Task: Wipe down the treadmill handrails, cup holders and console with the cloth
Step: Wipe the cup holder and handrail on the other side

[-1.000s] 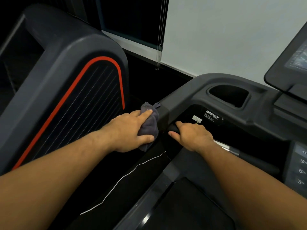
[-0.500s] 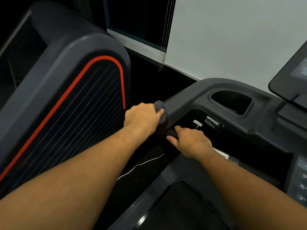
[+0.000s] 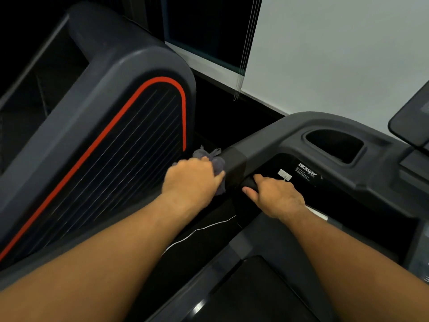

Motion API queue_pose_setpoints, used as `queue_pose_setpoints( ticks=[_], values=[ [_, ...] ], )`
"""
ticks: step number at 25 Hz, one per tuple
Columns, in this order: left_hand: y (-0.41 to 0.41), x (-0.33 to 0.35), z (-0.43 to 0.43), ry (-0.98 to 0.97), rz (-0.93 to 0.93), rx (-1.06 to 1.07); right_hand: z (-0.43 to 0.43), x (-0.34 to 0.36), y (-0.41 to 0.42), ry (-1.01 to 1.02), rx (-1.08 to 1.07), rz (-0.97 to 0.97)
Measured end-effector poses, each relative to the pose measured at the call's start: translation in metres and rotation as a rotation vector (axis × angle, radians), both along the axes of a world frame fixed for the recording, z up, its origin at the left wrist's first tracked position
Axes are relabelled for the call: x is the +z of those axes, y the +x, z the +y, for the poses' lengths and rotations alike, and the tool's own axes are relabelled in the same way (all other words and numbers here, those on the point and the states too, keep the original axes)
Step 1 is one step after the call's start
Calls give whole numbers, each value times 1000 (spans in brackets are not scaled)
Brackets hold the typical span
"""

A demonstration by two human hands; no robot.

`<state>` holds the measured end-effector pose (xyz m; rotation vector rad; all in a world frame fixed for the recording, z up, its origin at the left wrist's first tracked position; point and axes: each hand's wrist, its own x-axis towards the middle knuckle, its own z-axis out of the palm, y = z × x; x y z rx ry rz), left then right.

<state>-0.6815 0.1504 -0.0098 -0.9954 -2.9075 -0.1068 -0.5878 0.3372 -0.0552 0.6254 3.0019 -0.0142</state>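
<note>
Head view: left hand (image 3: 192, 177) bunches the grey cloth (image 3: 218, 164) in curled fingers against the handrail (image 3: 235, 162) end; right hand (image 3: 276, 197) wraps a black handle (image 3: 248, 182) beside it

Your blurred left hand (image 3: 192, 180) is covering most of the crumpled grey cloth (image 3: 218, 163); your right hand (image 3: 276, 196) is hiding its fingertips behind the black rounded handgrip (image 3: 249, 183).

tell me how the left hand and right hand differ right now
The left hand holds a grey cloth against the handrail; the right hand has no cloth. The left hand is on the handrail's outer side; the right hand is on its inner side, curled round the end of a black grip bar. Both are bare, with the backs of the hands facing up.
</note>
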Motion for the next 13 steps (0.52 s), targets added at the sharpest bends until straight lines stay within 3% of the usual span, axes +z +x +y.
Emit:
queue_pose_setpoints(
  ticks=[5, 9, 13],
  values=[
    [1, -5, 25, -11, 159, -143, 2, -6, 0, 68, -20, 27],
    [2, 0, -39, 20, 66, -244, 4, -8, 3, -45, -50, 78],
    [0, 12, -97, -51, -96, -54, -27, -2, 10, -186, -6, 673]
  ],
)
